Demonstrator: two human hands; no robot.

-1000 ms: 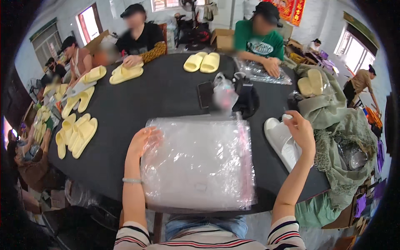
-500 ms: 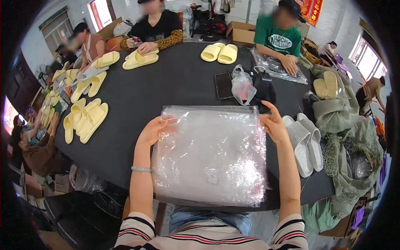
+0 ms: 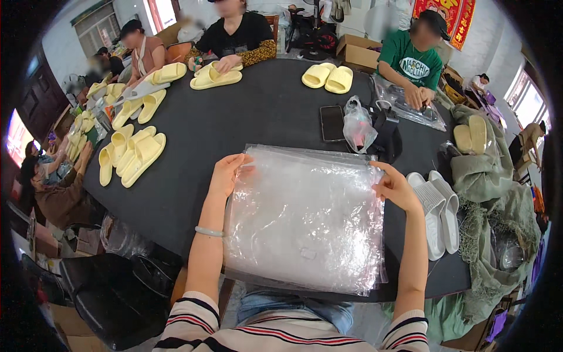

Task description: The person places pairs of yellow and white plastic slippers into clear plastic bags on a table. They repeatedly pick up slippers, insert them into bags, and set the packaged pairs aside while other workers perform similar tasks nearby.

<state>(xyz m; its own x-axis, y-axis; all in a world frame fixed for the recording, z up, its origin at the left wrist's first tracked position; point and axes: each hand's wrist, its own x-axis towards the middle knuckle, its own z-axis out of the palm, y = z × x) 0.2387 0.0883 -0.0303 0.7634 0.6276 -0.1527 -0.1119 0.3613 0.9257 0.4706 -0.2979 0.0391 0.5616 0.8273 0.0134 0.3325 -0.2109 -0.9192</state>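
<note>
A stack of clear plastic bags [image 3: 305, 217] lies before me over the near edge of the black table, its surface wrinkled and glossy. At its upper left corner my left hand [image 3: 227, 176] holds the edge, with some fingertips showing through the film. My right hand [image 3: 397, 188] grips the upper right edge, its thumb and fingers bent in around the film. Just right of that hand is a pair of white ribbed slippers [image 3: 437, 214].
Yellow slippers [image 3: 141, 158] stand at the left and a yellow pair [image 3: 327, 78] at the far side. Beyond the stack lie a phone [image 3: 332, 124] and a small plastic bag [image 3: 359, 126]. Green netting cloth [image 3: 492, 217] hangs at the right. Several people sit around the black table [image 3: 264, 117].
The view has shifted, so most things sit further right. My right hand's raised index finger has bent down onto the stack's edge. The stack is turned slightly clockwise.
</note>
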